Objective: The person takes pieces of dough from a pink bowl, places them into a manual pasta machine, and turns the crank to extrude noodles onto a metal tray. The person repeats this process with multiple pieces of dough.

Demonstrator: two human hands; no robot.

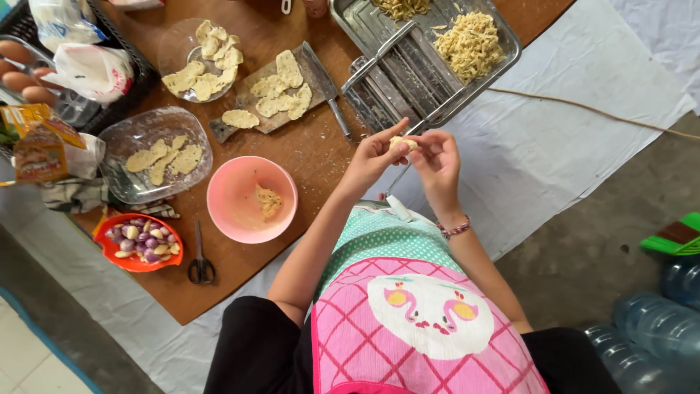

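dough piece [402, 142] | pale, small (perhaps flattened) | pinched between fingertips

Open tabletop [321, 157] between pink bowl [251, 198] and pasta roller [397, 76], reachable straight ahead. Blocked leftward by cleaver [281, 95], glass dish [155, 155] and scissors [200, 266]. Metal tray [503, 36] barring the far side.

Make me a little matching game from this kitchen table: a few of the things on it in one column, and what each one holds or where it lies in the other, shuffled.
Things
1. pink bowl
2. orange bowl
3. metal tray
4. scissors

Descriptions
A. holds shredded pale noodle strands
B. lies on the bare wood near the table's edge
C. holds a small lump of dough
D. holds purple shallots and garlic cloves

Pairs: 1-C, 2-D, 3-A, 4-B
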